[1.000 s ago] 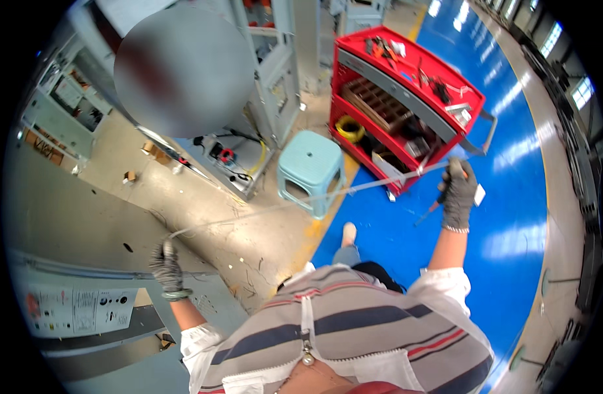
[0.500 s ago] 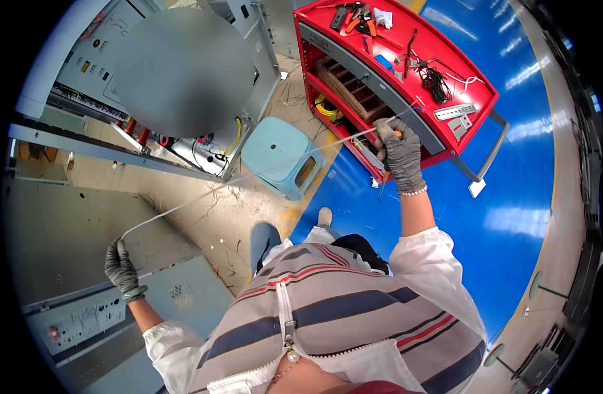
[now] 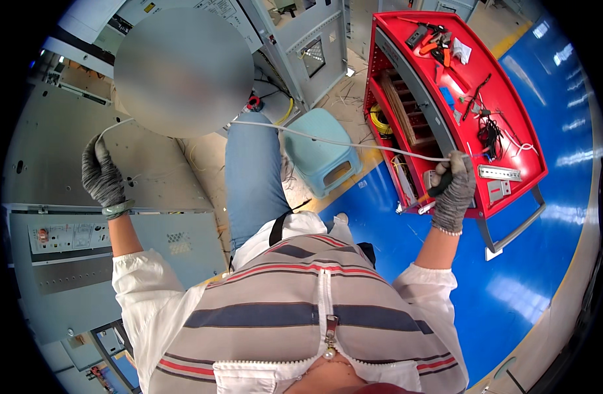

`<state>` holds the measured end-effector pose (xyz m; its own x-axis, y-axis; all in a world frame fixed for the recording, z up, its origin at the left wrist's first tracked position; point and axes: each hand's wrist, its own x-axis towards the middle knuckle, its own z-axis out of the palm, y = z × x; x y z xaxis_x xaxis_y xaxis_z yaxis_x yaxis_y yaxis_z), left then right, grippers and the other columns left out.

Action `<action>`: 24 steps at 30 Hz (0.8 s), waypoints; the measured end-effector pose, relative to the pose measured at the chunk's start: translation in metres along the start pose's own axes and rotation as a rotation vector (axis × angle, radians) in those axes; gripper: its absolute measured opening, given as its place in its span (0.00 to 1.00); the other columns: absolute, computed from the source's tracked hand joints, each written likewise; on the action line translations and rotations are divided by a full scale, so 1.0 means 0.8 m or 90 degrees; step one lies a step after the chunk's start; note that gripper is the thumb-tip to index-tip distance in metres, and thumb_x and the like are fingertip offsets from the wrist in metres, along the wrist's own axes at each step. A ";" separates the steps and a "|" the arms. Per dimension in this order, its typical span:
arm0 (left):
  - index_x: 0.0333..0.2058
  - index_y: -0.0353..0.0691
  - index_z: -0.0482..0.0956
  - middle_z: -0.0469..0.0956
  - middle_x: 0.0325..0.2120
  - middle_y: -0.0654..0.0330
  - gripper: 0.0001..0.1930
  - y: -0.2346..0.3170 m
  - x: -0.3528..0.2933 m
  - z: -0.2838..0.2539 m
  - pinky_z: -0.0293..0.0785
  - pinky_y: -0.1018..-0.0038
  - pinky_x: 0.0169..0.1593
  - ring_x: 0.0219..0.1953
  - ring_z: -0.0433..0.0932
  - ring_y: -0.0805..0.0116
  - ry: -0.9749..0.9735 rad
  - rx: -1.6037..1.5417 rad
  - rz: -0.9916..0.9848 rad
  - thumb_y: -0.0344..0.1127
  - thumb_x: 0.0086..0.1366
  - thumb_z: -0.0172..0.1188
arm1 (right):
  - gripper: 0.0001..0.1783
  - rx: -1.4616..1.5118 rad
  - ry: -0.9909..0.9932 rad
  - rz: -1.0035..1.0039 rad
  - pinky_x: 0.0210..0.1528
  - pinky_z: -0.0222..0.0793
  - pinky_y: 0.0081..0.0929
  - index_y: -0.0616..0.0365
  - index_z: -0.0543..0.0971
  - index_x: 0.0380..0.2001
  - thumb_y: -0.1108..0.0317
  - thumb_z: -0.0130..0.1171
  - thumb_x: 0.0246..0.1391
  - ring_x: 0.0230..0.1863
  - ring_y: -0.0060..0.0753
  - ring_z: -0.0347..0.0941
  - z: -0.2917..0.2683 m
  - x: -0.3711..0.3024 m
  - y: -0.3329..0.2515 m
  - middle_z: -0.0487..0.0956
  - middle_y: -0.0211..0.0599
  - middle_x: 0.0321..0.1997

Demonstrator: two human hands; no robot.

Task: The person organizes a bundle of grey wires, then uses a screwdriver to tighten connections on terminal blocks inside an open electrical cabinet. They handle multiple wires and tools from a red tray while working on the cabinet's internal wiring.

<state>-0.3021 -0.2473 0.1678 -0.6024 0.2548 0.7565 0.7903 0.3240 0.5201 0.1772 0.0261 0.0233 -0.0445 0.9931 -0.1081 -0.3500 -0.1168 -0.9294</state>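
Note:
A long white cable (image 3: 344, 142) stretches across the view between both gloved hands. My left hand (image 3: 101, 174) grips one end of it, raised at the left in front of a grey metal cabinet panel (image 3: 58, 131). My right hand (image 3: 453, 187) is closed on the other end, together with a black-handled tool, just in front of the red tool cart (image 3: 511, 131). Both hands wear grey knit gloves. My blue-trousered leg (image 3: 252, 177) is lifted under the cable's middle.
A light blue plastic stool (image 3: 321, 157) stands on the floor beside the cart. The red cart's top carries pliers, black wires and metal rails; its shelves hold a yellow wire coil (image 3: 380, 121). Grey electrical cabinets (image 3: 308, 46) stand behind. A blue floor (image 3: 544, 276) lies on the right.
Both hands have risen and stayed spread, keeping the white cable taut. The view has swung so the cart sits at the right, and my leg has lifted into view.

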 end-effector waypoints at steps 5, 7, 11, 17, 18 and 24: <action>0.37 0.37 0.79 0.76 0.28 0.66 0.11 0.032 0.026 0.049 0.68 0.82 0.36 0.29 0.70 0.80 0.046 -0.085 0.022 0.38 0.63 0.56 | 0.09 0.033 0.026 -0.028 0.09 0.58 0.15 0.58 0.73 0.29 0.62 0.56 0.53 0.11 0.19 0.66 -0.014 0.029 -0.002 0.73 0.30 0.16; 0.38 0.36 0.78 0.77 0.31 0.65 0.12 0.030 0.049 0.072 0.69 0.80 0.38 0.32 0.71 0.78 0.045 -0.121 0.022 0.39 0.63 0.55 | 0.09 -0.031 0.083 -0.045 0.10 0.58 0.16 0.57 0.74 0.29 0.62 0.56 0.53 0.11 0.19 0.66 -0.005 0.045 -0.016 0.73 0.31 0.17; 0.40 0.38 0.77 0.79 0.33 0.62 0.10 0.031 0.068 0.128 0.70 0.77 0.42 0.37 0.74 0.74 -0.050 -0.067 0.122 0.34 0.62 0.56 | 0.11 -0.155 0.145 -0.085 0.10 0.57 0.16 0.55 0.74 0.29 0.58 0.55 0.53 0.12 0.20 0.67 -0.005 0.088 -0.029 0.75 0.31 0.19; 0.39 0.44 0.77 0.77 0.34 0.55 0.12 -0.030 0.064 0.222 0.70 0.70 0.43 0.37 0.76 0.57 -0.313 0.320 0.146 0.42 0.61 0.53 | 0.11 -0.041 0.424 -0.155 0.18 0.61 0.23 0.53 0.71 0.26 0.56 0.53 0.50 0.16 0.23 0.62 -0.089 0.132 -0.100 0.70 0.29 0.20; 0.39 0.44 0.76 0.76 0.36 0.54 0.13 -0.051 0.072 0.238 0.70 0.68 0.43 0.38 0.76 0.57 -0.408 0.333 0.021 0.43 0.61 0.52 | 0.11 -0.010 0.426 -0.167 0.19 0.61 0.23 0.52 0.70 0.25 0.57 0.52 0.50 0.17 0.23 0.61 -0.132 0.137 -0.116 0.69 0.28 0.20; 0.43 0.39 0.70 0.73 0.34 0.63 0.17 0.031 0.047 0.386 0.71 0.74 0.35 0.35 0.73 0.68 -0.628 -0.446 -0.531 0.46 0.64 0.48 | 0.13 -0.005 0.553 -0.255 0.20 0.59 0.22 0.54 0.69 0.23 0.58 0.51 0.54 0.16 0.25 0.61 -0.234 0.083 -0.135 0.67 0.29 0.18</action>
<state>-0.3399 0.0518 0.0871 -0.5058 0.8181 -0.2737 -0.0979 0.2608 0.9604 0.3874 0.1049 0.0502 0.7885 0.6150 -0.0027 -0.1822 0.2293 -0.9561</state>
